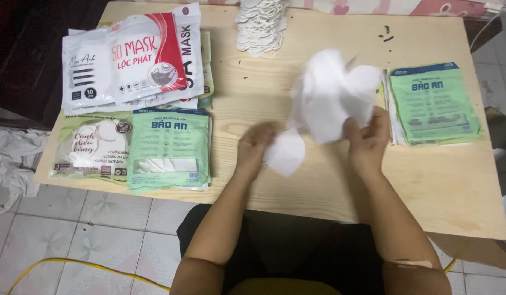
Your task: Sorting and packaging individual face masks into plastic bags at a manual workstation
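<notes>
Left hand (257,146) pinched one white mask (286,152) just above the worktop (318,186) | right hand (368,136) fingers closed on a blurred bunch of white masks (332,93), mid-worktop | best peeled singly, edges aligned, bunch held steady.

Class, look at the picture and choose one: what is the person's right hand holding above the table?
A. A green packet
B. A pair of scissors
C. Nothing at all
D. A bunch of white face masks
D. The right hand grips a bunch of white face masks raised over the wooden table, while the green packets lie flat beside it, untouched.
</notes>
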